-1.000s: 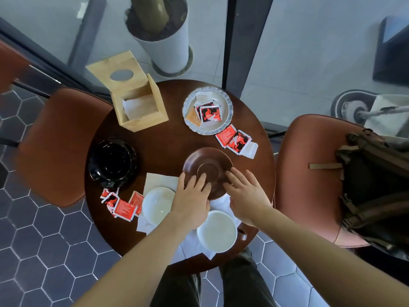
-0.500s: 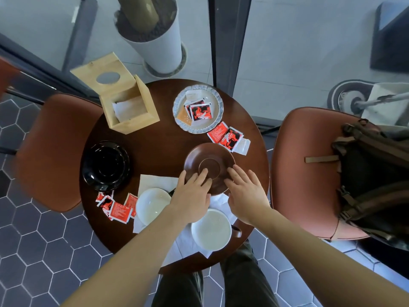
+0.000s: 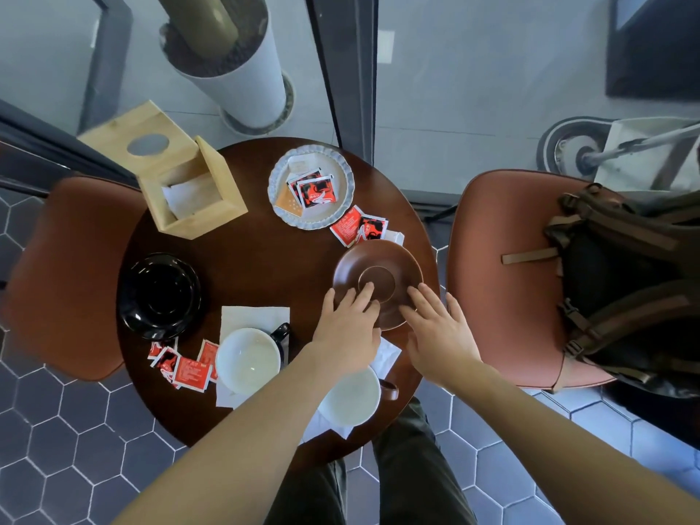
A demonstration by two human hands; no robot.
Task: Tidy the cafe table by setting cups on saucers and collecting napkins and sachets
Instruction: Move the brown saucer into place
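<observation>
arms: bare, no sleeves | wrists: no watch or rings | trousers (image 3: 409, 483): dark olive

A: Saucers?
B: Brown saucer (image 3: 378, 276) flat, right side; black saucer (image 3: 159, 293) left edge.
A: Cups?
B: 2 white-inside cups (image 3: 248, 361) upright on napkins (image 3: 254, 318), near edge. Red sachets (image 3: 189, 371) scattered by black saucer, more by brown one (image 3: 358, 229).

1. I see bare bench (image 3: 261, 255) mid-frame, between the black saucer (image 3: 161, 295) and brown saucer (image 3: 378, 282).
2. The wooden box (image 3: 189, 191) blocks the upper left.
3. Sachets (image 3: 358, 227) crowd the gap above the brown saucer.
4. Two white cups (image 3: 248, 359) fill the near edge.
</observation>
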